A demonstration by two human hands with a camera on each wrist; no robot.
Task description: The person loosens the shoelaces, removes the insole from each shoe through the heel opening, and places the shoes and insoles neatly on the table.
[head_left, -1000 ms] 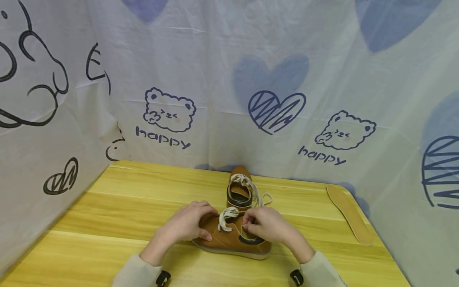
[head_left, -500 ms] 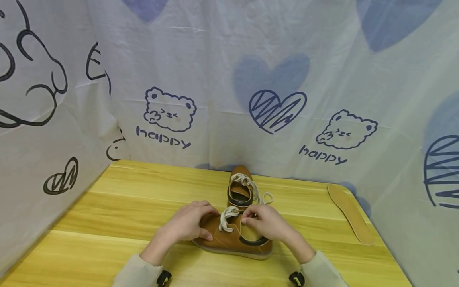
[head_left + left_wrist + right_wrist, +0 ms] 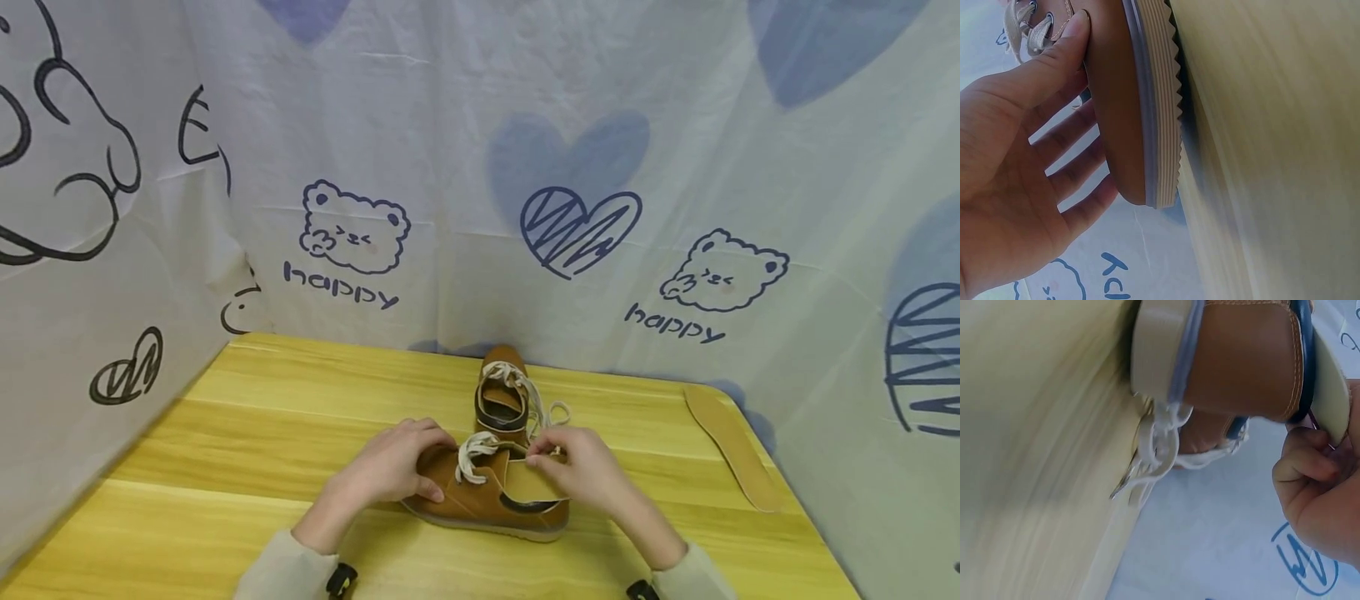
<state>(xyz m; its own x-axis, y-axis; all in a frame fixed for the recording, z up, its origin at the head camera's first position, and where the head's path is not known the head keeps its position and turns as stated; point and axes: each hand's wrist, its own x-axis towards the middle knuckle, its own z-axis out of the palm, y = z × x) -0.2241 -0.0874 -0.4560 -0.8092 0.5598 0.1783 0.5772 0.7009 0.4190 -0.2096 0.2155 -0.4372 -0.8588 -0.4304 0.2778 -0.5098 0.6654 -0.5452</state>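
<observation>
A brown leather shoe point(image 3: 472, 504) with cream laces point(image 3: 474, 454) lies on the table, sole down, toe to the left. My left hand point(image 3: 393, 462) grips its toe end; in the left wrist view the thumb lies on one side near the laces and the fingers are on the other. At the shoe's opening, my right hand point(image 3: 585, 471) pinches a tan insole point(image 3: 531, 482). Its heel end stands up out of the shoe, and the front part is hidden inside. The right wrist view shows the insole point(image 3: 1332, 387) above the dark heel collar, with curled fingers at its edge.
A second brown shoe point(image 3: 504, 358) stands just behind, toe toward the back wall, its white laces point(image 3: 558, 410) trailing right. A loose tan insole point(image 3: 731, 450) lies at the table's right edge. Printed cloth walls point(image 3: 450, 167) enclose the back and sides.
My right hand has moved slightly right and raised the insole's heel end, so more of it shows above the shoe's opening. The left hand stays on the toe.
</observation>
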